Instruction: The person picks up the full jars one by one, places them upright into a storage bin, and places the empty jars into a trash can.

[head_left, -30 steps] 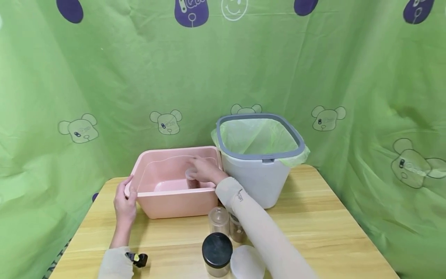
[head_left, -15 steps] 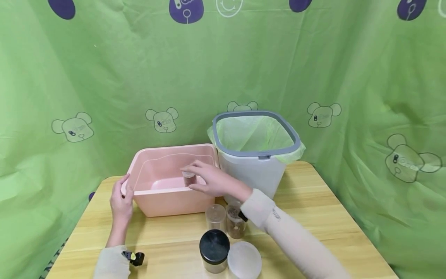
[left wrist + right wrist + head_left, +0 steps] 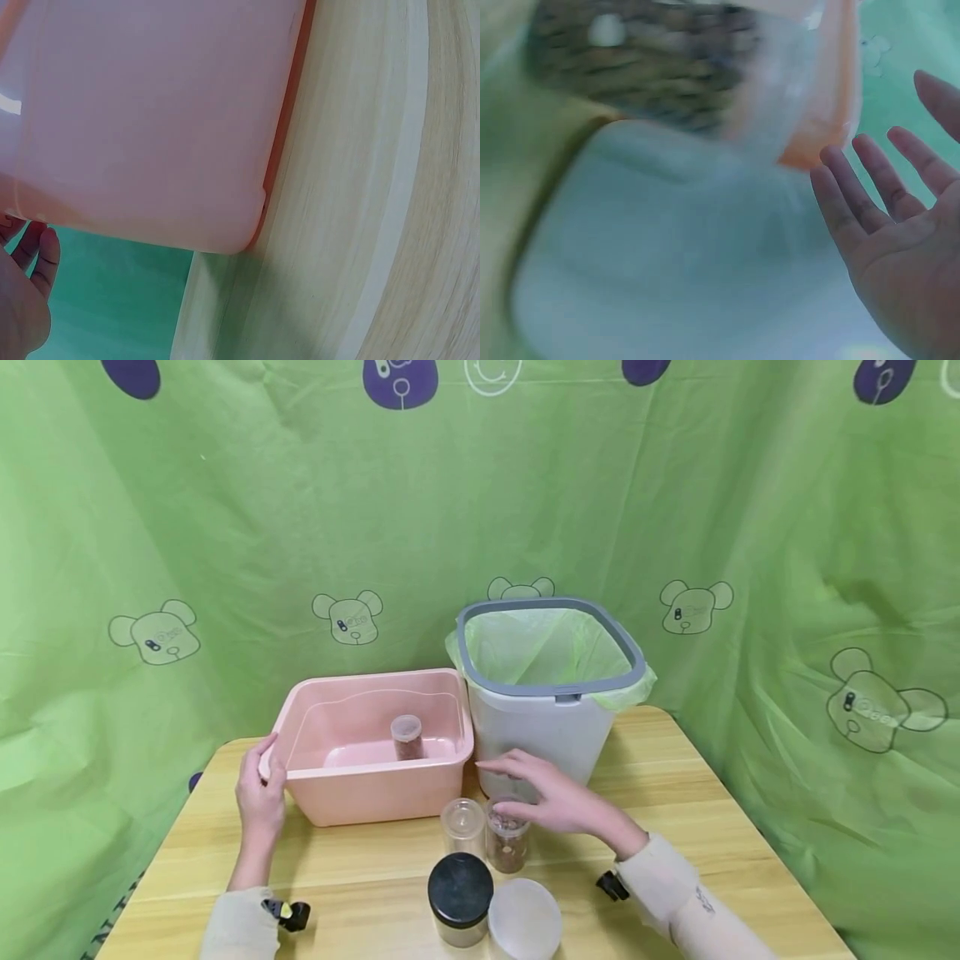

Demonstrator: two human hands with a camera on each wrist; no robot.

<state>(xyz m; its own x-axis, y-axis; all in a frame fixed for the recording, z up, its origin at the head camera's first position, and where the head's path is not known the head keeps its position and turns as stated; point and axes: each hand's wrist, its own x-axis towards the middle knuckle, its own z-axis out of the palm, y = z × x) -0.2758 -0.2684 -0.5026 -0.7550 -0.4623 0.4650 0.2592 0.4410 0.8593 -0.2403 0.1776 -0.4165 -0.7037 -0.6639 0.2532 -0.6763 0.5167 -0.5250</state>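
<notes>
My left hand (image 3: 261, 793) grips the left rim of a pink plastic basin (image 3: 375, 797), its fingertips at the basin's edge in the left wrist view. Inside the basin, toward the right, a small clear jar (image 3: 407, 739) with reddish-brown contents stands upright. My right hand (image 3: 551, 793) holds nothing; its fingers are spread in the right wrist view. It hovers over a lidded jar of dark brown pieces (image 3: 508, 847), partly covering that jar's top in the head view. Whether it touches the jar I cannot tell.
Left of the brown-filled jar stands a clear jar (image 3: 463, 828). Nearer are a black-lidded jar (image 3: 461, 897) and a white-lidded container (image 3: 525, 917). A white bin (image 3: 543, 727) with a grey rim and green liner stands against the basin's right side. Green cloth hangs behind the wooden table (image 3: 675, 827).
My right hand has let go of the small jar inside the basin and moved right and nearer, out to the brown-filled jar. The left hand keeps its grip on the rim.
</notes>
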